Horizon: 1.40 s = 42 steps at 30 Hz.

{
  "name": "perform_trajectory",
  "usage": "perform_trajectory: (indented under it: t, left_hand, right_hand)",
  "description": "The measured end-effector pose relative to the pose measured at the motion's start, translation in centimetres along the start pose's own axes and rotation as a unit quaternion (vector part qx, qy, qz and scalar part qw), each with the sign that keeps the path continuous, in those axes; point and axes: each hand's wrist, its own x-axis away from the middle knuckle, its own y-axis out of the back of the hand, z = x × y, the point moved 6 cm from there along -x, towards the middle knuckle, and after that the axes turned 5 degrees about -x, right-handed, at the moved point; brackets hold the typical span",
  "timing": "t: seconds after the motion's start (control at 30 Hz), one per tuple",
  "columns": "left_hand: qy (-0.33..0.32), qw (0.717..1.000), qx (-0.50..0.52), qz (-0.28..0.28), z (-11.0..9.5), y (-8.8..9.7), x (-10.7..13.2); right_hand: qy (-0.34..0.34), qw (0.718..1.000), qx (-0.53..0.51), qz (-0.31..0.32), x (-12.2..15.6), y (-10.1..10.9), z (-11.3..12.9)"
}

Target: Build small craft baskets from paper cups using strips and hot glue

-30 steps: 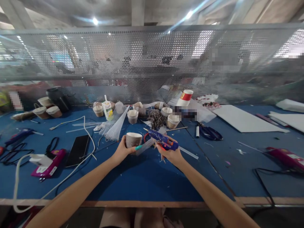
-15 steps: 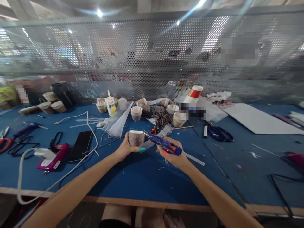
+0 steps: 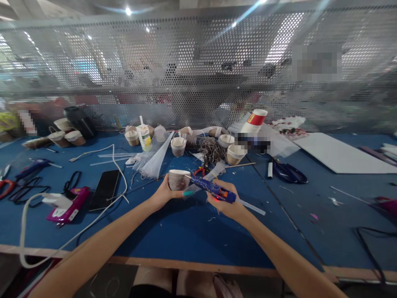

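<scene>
My left hand (image 3: pixel 163 194) is closed around a small brown paper cup (image 3: pixel 178 179), held just above the blue table (image 3: pixel 173 231). My right hand (image 3: pixel 226 202) grips a blue hot glue gun (image 3: pixel 211 188) with a clear glue stick (image 3: pixel 252 207) poking out of its back. The gun's nozzle points left and touches the cup's side near the rim. A bit of clear plastic film hangs between the two hands under the nozzle.
Several more small cups (image 3: pixel 179 146), a drink carton (image 3: pixel 144 138), a bundle of clear fibres (image 3: pixel 156 159) and tangled twine (image 3: pixel 211 151) lie behind. A black phone (image 3: pixel 106 189), pink glue gun (image 3: pixel 68 205) and white cable (image 3: pixel 27 215) sit left. Scissors (image 3: pixel 288 172) and white board (image 3: pixel 335 157) lie right. A perforated metal screen (image 3: pixel 198 74) closes the back.
The glue gun's nozzle has swung left from beside the cup until it meets the cup's side. The view shifted slightly; both hands stayed in place.
</scene>
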Motion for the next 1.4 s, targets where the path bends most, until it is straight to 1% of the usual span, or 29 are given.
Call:
perform_trajectory:
  t: [0.1,0.3,0.47,0.7,0.93,1.07,1.17,1.4]
  left_hand:
    - [0.001,1.0,0.003,0.003,-0.13,-0.07,0.01]
    - [0.015,0.999,0.027,-0.016,-0.05,-0.05,0.11]
    - [0.029,0.999,0.035,-0.022,-0.04,-0.04,0.15]
    - [0.03,0.997,0.059,-0.035,-0.05,0.08,0.1]
    - [0.041,0.995,0.08,-0.046,0.01,0.16,0.11]
    - [0.039,0.995,0.082,-0.048,-0.07,0.14,0.1]
    - [0.039,0.995,0.082,-0.052,-0.02,0.14,0.13]
    - [0.028,0.997,0.072,-0.029,-0.27,-0.09,0.21]
  right_hand:
    - [-0.001,1.0,-0.003,0.002,-0.03,-0.01,-0.18]
    - [-0.023,0.999,-0.009,0.022,0.06,-0.27,-0.28]
    - [-0.017,1.0,-0.012,0.018,0.11,-0.32,-0.19]
    - [-0.009,1.0,-0.013,0.024,0.11,-0.3,-0.26]
    - [-0.036,0.998,-0.03,0.037,0.26,-0.45,-0.48]
    - [-0.035,0.998,-0.03,0.046,0.21,-0.47,-0.7]
    - [-0.021,0.998,-0.031,0.051,0.16,-0.47,-0.6]
    - [-0.004,0.999,-0.023,0.036,0.1,-0.2,-0.26]
